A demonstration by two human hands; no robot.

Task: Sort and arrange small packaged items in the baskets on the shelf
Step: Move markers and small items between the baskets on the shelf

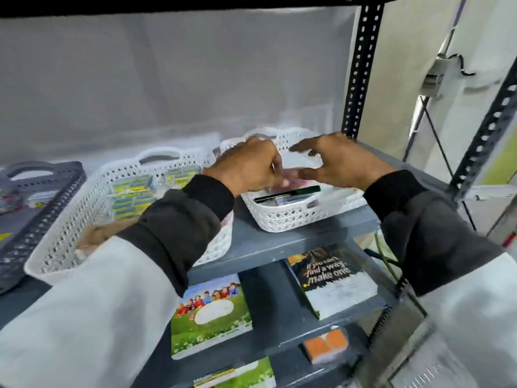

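Note:
Both my hands hover over the small white basket at the right of the shelf. My left hand is curled, its fingers reaching down into the basket near some blurred pinkish packets; whether it grips one I cannot tell. My right hand is spread above the basket, fingers apart, holding nothing. A black and green marker lies across the basket's contents. A larger white basket to the left holds several yellow and blue packets.
A dark grey basket stands at the far left with a few items. The black perforated upright rises behind the small basket. Lower shelves hold notebooks and an orange block.

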